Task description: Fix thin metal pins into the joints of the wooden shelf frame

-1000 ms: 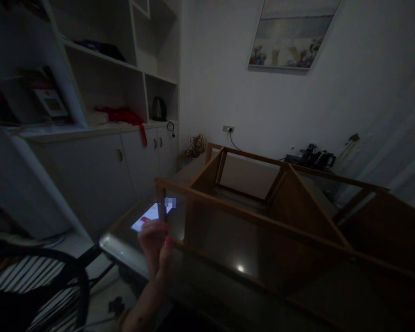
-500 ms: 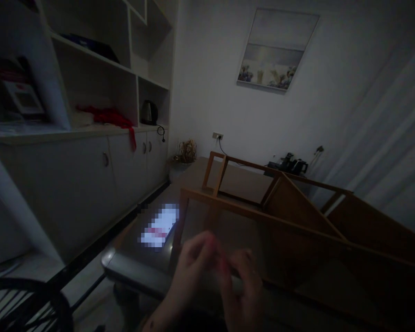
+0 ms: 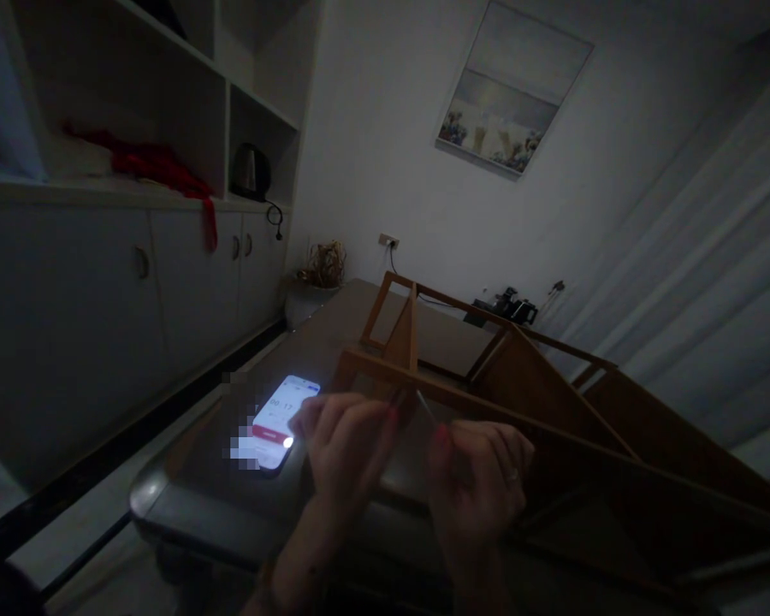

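My left hand (image 3: 352, 441) is closed in a pinch above the table, beside the lit phone (image 3: 282, 419). Whether anything sits between its fingertips is too dark to make out. A short thin pale rod (image 3: 427, 408), metal by its look, sticks up from the thumb and fingertips of my right hand (image 3: 481, 479), which is closed and wears a ring. The two hands are apart, with a small gap between them. Just behind them lies a brown wooden frame (image 3: 449, 389) with slanted panels, on its side. The phone's screen shows a running timer.
The dark table (image 3: 198, 513) has a rounded near-left corner. On the left stands a white cabinet (image 3: 96, 282) with a red cloth (image 3: 160, 167) and a kettle (image 3: 251, 171). A dried plant (image 3: 325, 263) stands beyond the table, and black appliances (image 3: 506, 306) are at the back.
My hands were together and have moved apart, and the thin rod now shows at my right fingertips. The camera view has shifted and tilted, with the phone's screen now readable.
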A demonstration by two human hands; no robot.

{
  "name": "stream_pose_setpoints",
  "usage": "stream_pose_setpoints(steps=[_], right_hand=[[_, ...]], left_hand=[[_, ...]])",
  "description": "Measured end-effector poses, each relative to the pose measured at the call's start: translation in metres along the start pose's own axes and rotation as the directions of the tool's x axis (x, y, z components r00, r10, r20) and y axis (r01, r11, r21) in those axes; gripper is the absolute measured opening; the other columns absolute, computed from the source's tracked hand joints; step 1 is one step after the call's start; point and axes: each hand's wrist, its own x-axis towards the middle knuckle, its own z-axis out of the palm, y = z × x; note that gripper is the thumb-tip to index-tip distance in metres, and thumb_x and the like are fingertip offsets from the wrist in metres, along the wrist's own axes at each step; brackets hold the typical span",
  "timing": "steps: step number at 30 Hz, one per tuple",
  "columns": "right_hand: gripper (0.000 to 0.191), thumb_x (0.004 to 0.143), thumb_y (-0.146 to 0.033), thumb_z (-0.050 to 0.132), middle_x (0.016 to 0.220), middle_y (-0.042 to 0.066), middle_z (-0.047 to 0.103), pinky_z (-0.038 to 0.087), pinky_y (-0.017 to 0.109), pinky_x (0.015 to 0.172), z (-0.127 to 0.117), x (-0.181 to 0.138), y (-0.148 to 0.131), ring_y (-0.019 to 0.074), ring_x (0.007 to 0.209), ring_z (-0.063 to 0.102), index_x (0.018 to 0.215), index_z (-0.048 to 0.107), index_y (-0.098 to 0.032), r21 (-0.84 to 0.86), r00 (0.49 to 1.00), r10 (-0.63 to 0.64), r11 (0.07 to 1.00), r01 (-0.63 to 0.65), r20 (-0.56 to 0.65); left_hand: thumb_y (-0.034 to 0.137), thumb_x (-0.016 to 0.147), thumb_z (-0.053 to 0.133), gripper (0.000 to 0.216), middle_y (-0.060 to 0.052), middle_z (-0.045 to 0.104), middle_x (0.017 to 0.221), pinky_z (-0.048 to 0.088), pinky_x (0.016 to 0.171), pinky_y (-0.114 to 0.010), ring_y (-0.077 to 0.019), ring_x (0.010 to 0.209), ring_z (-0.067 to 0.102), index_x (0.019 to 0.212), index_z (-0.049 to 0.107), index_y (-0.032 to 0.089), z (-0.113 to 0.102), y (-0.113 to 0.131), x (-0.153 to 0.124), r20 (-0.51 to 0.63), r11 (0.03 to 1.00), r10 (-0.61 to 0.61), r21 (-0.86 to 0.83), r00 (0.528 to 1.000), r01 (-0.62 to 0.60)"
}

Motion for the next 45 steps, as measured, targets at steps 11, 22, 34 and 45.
stream_pose_setpoints(steps=[11,22,34,45], right_hand=[[0.02,0.093,-0.019,0.06,0.06,-0.005,0.063,0.034,0.036,0.071,0.015,0.004,-0.002,0.0133,0.059,0.054,0.075,0.052,-0.023,-0.068,0.993,-0.11,0.991,0.113,0.038],[0.017,0.09,-0.019,0.065,0.058,-0.007,0.063,0.036,0.037,0.071,0.009,0.01,0.009,0.0129,0.059,0.056,0.077,0.055,-0.023,-0.116,0.968,-0.232,0.963,0.242,0.091],[0.014,0.098,-0.026,0.06,0.069,-0.005,0.068,0.035,0.036,0.077,0.018,0.012,0.005,0.0132,0.069,0.059,0.084,0.057,-0.022,-0.053,0.948,-0.276,0.956,0.287,0.155],[0.017,0.098,-0.028,0.062,0.071,-0.003,0.065,0.035,0.038,0.073,0.018,0.009,0.009,0.0149,0.07,0.056,0.083,0.057,-0.023,-0.042,0.975,-0.215,0.975,0.217,0.064]], left_hand=[[0.021,0.09,0.059,0.029,-0.003,0.069,0.124,0.025,0.108,-0.05,-0.0315,0.131,0.04,0.117,0.067,0.029,0.004,0.003,0.039,0.242,0.847,0.34,0.341,0.909,-0.408],[0.027,0.09,0.061,0.024,-0.005,0.072,0.115,0.03,0.106,-0.045,-0.0301,0.127,0.045,0.113,0.066,0.025,0.005,-0.001,0.039,0.299,0.82,0.351,0.36,0.887,-0.445],[0.031,0.091,0.059,0.027,-0.004,0.072,0.116,0.026,0.103,-0.045,-0.0309,0.128,0.045,0.117,0.064,0.026,0.005,-0.005,0.036,0.289,0.828,0.35,0.351,0.891,-0.438],[0.031,0.092,0.059,0.025,-0.004,0.072,0.117,0.027,0.103,-0.045,-0.0303,0.129,0.046,0.116,0.064,0.026,0.005,0.001,0.036,0.28,0.839,0.325,0.355,0.903,-0.412]])
